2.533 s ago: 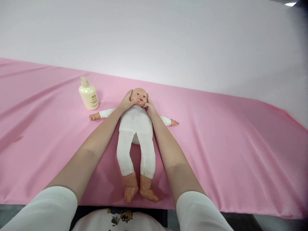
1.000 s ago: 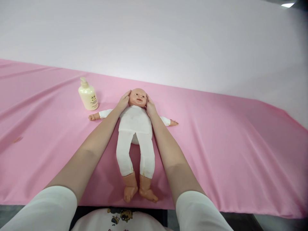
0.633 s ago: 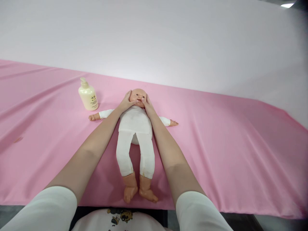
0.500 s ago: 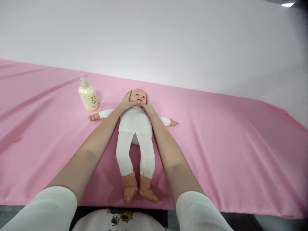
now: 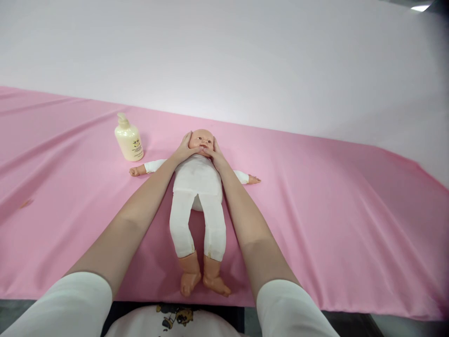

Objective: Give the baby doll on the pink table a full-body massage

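A baby doll (image 5: 198,175) with a white body lies on its back, its head away from me and its feet toward me. My left hand (image 5: 184,148) cups the left side of the doll's head, thumb across the lower face near the mouth. On the other side my right hand (image 5: 216,152) cups the head, its thumb meeting the left one at the doll's chin. Both hands are wrapped round the head. The doll's arms stretch out sideways, passing beneath my forearms.
A cream pump bottle (image 5: 129,142) stands left of the doll's head, close to its outstretched fist. Beneath everything is a pink cloth (image 5: 315,210) with folds. A plain white wall (image 5: 224,56) rises behind it.
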### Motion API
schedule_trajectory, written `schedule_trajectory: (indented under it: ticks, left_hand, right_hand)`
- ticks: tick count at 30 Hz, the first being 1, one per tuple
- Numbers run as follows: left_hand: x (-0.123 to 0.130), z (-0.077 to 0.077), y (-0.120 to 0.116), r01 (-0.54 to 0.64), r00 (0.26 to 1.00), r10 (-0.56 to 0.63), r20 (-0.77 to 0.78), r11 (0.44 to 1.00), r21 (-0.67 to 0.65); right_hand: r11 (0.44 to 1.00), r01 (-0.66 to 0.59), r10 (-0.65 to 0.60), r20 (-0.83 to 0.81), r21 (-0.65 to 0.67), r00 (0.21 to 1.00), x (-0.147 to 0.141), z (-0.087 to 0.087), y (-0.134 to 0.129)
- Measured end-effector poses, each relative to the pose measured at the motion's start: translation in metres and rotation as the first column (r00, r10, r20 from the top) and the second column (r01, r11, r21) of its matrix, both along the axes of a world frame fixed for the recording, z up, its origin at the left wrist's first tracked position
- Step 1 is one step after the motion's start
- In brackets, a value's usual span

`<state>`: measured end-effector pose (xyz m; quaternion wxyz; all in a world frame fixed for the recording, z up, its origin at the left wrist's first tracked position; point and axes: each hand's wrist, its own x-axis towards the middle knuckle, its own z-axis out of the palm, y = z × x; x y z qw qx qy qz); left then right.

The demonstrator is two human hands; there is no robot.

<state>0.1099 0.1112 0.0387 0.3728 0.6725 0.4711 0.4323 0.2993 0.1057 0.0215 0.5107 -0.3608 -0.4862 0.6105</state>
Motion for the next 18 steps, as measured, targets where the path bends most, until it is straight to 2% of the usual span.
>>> schedule_trajectory:
  ticks: [8, 18]
  left_hand:
    - [0.0, -0.011, 0.01, 0.012, 0.998, -0.012, 0.06, 1.0, 0.013]
    - [0.0, -0.017, 0.016, 0.018, 0.994, -0.021, 0.104, 1.0, 0.025]
  right_hand:
    - [0.999, 0.02, -0.022, -0.069, -0.035, 0.997, -0.005, 0.005, -0.006]
    - [0.999, 0.034, -0.036, -0.096, -0.032, 0.995, -0.004, 0.0, 0.0]
